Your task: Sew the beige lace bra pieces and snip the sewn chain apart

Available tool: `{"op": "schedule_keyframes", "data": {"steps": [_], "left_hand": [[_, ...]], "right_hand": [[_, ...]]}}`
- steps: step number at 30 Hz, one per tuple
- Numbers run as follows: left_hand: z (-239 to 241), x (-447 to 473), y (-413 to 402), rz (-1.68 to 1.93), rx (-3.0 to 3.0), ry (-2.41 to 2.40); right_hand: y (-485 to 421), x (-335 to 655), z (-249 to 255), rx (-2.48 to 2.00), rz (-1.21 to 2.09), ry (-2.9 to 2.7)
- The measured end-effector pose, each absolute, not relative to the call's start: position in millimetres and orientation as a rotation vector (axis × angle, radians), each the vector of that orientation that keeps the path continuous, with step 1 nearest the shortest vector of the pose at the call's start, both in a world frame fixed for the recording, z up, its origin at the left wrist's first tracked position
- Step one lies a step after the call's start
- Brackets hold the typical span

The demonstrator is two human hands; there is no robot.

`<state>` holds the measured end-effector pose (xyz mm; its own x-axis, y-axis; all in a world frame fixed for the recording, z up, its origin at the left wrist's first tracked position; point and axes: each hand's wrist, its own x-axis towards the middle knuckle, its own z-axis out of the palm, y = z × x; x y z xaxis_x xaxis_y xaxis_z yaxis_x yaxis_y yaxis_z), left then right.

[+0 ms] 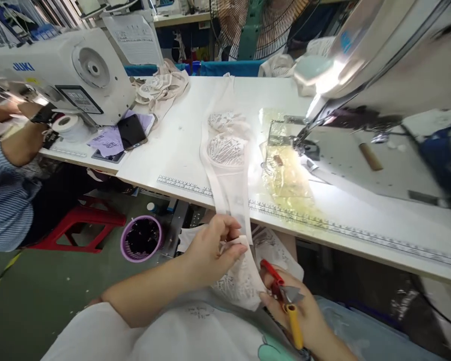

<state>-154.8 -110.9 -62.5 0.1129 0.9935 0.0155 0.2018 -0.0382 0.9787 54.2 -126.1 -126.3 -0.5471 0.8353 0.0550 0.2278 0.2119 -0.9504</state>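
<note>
A pale lace bra (229,175) lies along the white tabletop and hangs over its front edge toward me. My left hand (206,253) pinches the bra's band between thumb and fingers, just in front of the table edge. Lower and to the right, my right hand (300,311) keeps a pair of thread snips (283,293), with red and yellow handles, in its palm. Its thumb also touches the edge of the lace cup (244,286) that hangs over my lap. The snips' blades point to the right, away from the fabric.
A lit sewing machine (379,65) stands at the right, with a printed ruler strip (346,233) along the table edge. Left are another sewing machine (78,70), a phone (131,131) and a co-worker's arm (18,138). A purple basket (142,238) and red stool (82,225) stand below.
</note>
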Motion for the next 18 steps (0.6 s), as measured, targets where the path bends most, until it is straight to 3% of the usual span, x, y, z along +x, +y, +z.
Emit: {"op": "schedule_keyframes", "data": {"steps": [10, 18], "left_hand": [[-60.0, -119.0, -100.8, 0.924, 2.090, 1.051], [-53.4, -112.0, -99.6, 0.802, 2.192, 0.973]], "right_hand": [[-98.1, 93.4, -89.9, -1.119, 1.393, -1.797], [-75.1, 72.7, -68.3, -0.990, 1.746, -1.608]]}}
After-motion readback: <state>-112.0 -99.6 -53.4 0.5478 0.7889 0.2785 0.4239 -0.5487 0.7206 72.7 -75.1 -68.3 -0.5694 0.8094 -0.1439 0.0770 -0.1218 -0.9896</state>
